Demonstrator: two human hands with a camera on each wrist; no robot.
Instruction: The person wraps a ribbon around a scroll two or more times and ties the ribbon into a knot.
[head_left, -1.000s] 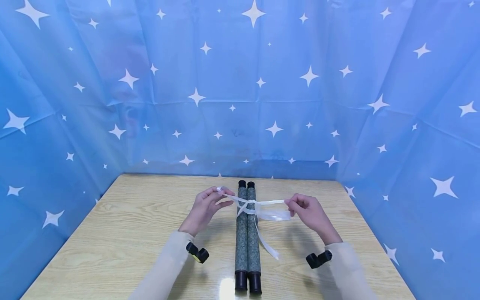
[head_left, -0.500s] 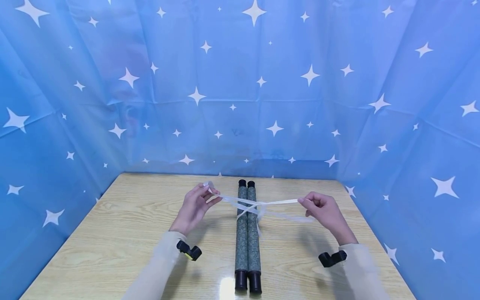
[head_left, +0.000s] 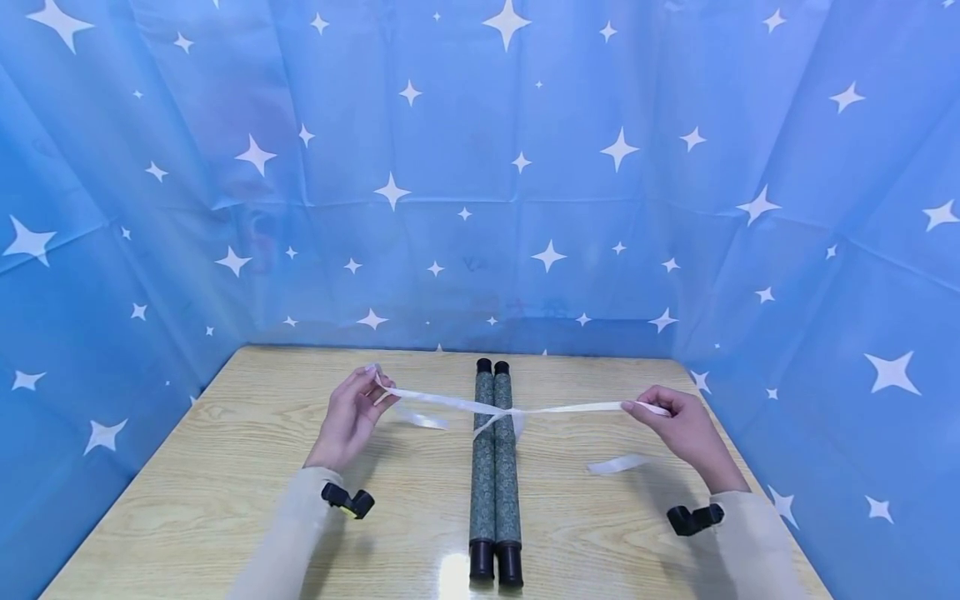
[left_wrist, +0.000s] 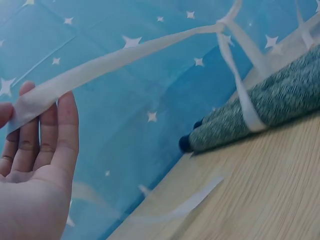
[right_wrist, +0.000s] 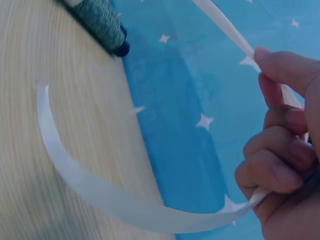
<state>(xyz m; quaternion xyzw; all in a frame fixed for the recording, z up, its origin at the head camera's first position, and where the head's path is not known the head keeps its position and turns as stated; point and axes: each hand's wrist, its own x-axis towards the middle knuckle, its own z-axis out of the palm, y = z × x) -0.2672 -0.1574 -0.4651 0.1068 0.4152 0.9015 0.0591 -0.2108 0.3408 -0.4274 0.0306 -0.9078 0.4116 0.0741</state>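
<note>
Two green patterned scroll rolls (head_left: 495, 483) with dark end knobs lie side by side on the table, a white ribbon (head_left: 442, 402) looped around them. The ribbon crosses just above the rolls, as the left wrist view shows. My left hand (head_left: 348, 417) pinches one length between thumb and fingers, out to the left. Out to the right, my right hand (head_left: 678, 425) pinches the other length between thumb and forefinger, its remaining fingers curled. Both lengths stretch nearly straight between the hands. In the right wrist view a loose ribbon tail (right_wrist: 100, 190) hangs from the right hand.
The wooden table (head_left: 225, 467) reaches back to a blue curtain (head_left: 465, 167) with white stars, which also encloses both sides. Small black cameras (head_left: 693, 520) sit on both wrists.
My hands have moved apart, left hand leftward and right hand rightward, drawing the ribbon lengths out. The loops and tails near the rolls have shrunk. The rolls have stayed in place.
</note>
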